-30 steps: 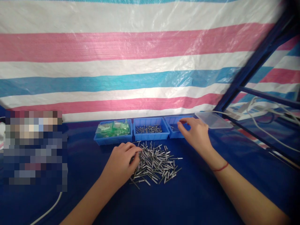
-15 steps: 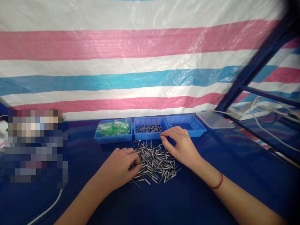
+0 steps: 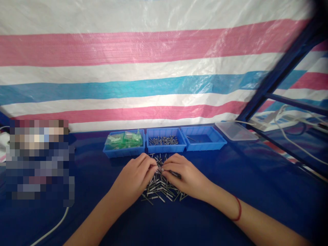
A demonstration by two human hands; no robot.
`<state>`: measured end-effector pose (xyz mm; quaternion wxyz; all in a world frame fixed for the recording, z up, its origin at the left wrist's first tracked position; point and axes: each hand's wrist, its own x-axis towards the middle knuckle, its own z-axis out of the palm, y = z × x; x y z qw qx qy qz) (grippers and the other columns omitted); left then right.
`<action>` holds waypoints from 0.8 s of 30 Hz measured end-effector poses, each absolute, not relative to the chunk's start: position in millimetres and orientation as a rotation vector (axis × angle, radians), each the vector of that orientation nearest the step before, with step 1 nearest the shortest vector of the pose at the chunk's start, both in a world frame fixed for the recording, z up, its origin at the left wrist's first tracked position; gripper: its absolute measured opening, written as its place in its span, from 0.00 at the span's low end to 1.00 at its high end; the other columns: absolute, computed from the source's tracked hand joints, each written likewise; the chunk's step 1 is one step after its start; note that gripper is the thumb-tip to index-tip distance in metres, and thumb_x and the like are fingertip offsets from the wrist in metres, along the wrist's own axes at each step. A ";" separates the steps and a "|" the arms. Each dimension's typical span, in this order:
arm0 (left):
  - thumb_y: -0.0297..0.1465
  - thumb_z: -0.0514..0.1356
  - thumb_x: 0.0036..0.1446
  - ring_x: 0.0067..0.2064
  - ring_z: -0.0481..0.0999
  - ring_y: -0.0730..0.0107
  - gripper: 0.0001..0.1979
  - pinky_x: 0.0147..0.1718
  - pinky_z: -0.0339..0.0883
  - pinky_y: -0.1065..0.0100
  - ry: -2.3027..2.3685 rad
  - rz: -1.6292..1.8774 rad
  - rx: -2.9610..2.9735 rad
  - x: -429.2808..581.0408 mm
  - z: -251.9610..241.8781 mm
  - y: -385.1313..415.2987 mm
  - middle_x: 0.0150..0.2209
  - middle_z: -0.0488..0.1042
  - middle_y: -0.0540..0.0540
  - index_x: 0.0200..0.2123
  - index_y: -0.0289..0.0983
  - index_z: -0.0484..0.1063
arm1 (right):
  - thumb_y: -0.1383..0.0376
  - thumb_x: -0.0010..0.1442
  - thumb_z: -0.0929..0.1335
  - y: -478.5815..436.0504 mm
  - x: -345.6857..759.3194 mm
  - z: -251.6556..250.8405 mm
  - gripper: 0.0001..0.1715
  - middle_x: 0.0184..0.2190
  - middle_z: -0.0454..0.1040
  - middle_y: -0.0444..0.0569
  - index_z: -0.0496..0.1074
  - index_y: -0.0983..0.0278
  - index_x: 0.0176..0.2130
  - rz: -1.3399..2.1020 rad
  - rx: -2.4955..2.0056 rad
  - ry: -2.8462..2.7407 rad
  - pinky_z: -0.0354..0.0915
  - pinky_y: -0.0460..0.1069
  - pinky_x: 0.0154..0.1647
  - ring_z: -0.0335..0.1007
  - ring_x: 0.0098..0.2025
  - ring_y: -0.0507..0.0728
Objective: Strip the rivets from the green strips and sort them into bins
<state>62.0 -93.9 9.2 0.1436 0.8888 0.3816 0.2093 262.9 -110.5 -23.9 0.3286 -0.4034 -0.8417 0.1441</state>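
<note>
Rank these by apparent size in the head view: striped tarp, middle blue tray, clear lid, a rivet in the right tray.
1. Tarp
2. Middle tray and lid: about alike, so unranked
3. Rivet, smallest

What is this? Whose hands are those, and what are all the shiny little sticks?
There is no machine here. A person wears a camera on the head, so you see their own two hands from above. The left hand and right hand meet over a pile of metal pins on a blue cloth table. Their fingertips seem to pinch one pin between them. Behind stand three blue trays: the left tray has green pieces, the middle tray has more pins, the right tray holds only a pin or two. A striped sheet hangs at the back.
</note>
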 end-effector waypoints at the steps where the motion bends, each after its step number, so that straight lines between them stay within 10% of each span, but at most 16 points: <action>1: 0.32 0.49 0.65 0.38 0.71 0.68 0.10 0.38 0.62 0.68 1.116 0.658 2.484 63.6 6.8 -95.1 0.36 0.71 0.48 0.37 0.38 0.68 | 0.67 0.61 0.65 -110.5 262.7 -23.6 0.08 0.36 0.76 0.50 0.75 0.62 0.36 0.408 -1.051 -2.168 0.63 0.53 0.41 0.69 0.39 0.57; 24: 0.32 0.57 0.58 0.33 0.73 0.71 0.07 0.34 0.64 0.72 1.193 0.933 2.019 74.9 -7.1 -101.0 0.34 0.77 0.50 0.35 0.38 0.74 | 0.70 0.59 0.66 -113.6 258.3 -23.7 0.06 0.32 0.75 0.47 0.74 0.62 0.34 0.643 -1.002 -1.924 0.65 0.49 0.40 0.70 0.36 0.54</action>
